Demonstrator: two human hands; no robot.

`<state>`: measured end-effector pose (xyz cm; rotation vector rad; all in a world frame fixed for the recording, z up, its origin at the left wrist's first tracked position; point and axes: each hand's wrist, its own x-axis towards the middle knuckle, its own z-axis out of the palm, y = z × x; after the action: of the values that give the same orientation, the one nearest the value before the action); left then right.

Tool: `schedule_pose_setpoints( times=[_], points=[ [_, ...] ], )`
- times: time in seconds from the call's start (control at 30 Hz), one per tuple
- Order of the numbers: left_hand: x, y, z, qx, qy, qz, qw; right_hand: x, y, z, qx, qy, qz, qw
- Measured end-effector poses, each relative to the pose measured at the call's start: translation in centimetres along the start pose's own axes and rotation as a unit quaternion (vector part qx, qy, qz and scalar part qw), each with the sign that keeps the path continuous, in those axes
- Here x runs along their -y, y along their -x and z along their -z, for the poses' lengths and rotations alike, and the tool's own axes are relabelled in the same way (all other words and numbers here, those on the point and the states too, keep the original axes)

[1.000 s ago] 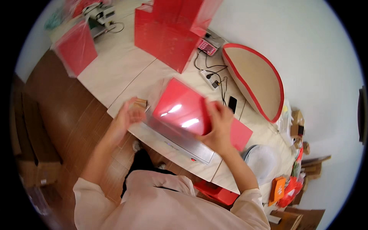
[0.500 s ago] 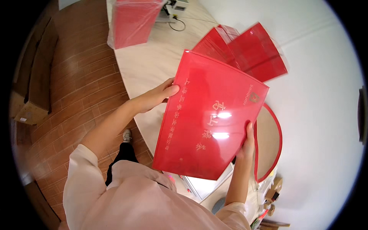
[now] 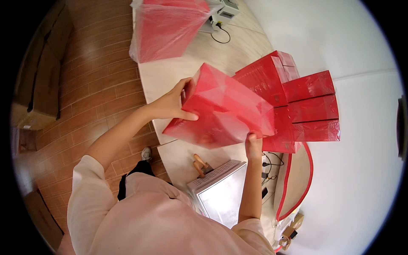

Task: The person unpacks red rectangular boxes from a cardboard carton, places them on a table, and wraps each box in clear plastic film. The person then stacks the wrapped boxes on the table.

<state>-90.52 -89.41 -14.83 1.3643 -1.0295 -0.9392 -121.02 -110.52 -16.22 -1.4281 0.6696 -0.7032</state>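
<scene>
Between my two hands a red box (image 3: pixel 229 102) in clear shiny wrap is held up above the table, tilted so a folded-wrap end faces upward. My left hand (image 3: pixel 178 104) grips its left end, thumb on the near face and fingers round the far side. At its lower right corner my right hand (image 3: pixel 254 144) is closed, thumb on top. Part of the box is blurred by motion. Just beyond it, several similar red wrapped boxes (image 3: pixel 312 108) are stacked against the wall side of the table.
A larger red stack under loose clear plastic (image 3: pixel 165 32) stands at the table's far left, beside a machine (image 3: pixel 225 10) with a black cable. Nearer me are a white-topped device (image 3: pixel 223 197) with wooden handles (image 3: pixel 199 165) and a red-rimmed beige panel (image 3: pixel 293 182). Cartons (image 3: pixel 42 76) line the floor at left.
The box has tipped from showing its broad printed face to showing its wrapped end. My right hand has moved left and slightly down with it; the view has shifted, uncovering the white-topped device.
</scene>
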Motion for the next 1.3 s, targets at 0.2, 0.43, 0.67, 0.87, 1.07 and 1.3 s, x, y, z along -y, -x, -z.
schedule_pose_setpoints(
  times=[0.2,0.43,0.67,0.87,1.07,1.3],
  points=[
    [3.1,-1.7,1.2,0.033,-0.047,-0.022,0.998,-0.5,1.1,-1.1,0.057,0.174,-0.122,0.975],
    [7.7,-2.9,1.0,0.103,-0.134,0.107,0.980,3.3,4.1,-3.0,0.009,0.330,0.062,0.942],
    [21.3,0.3,0.3,-0.136,-0.115,0.078,0.981,3.9,18.0,6.1,-0.167,0.397,0.024,0.902],
    [29.2,4.1,-0.3,-0.258,-0.114,0.172,0.944,-1.7,40.7,18.4,-0.559,0.410,-0.024,0.720],
    [17.5,5.7,-15.6,-0.213,-0.125,0.108,0.963,-7.5,62.9,30.2,-0.807,0.270,-0.120,0.512],
    [10.4,6.0,-27.2,-0.108,-0.134,0.031,0.985,-16.7,74.8,43.0,-0.911,0.105,-0.243,0.315]
  ],
)
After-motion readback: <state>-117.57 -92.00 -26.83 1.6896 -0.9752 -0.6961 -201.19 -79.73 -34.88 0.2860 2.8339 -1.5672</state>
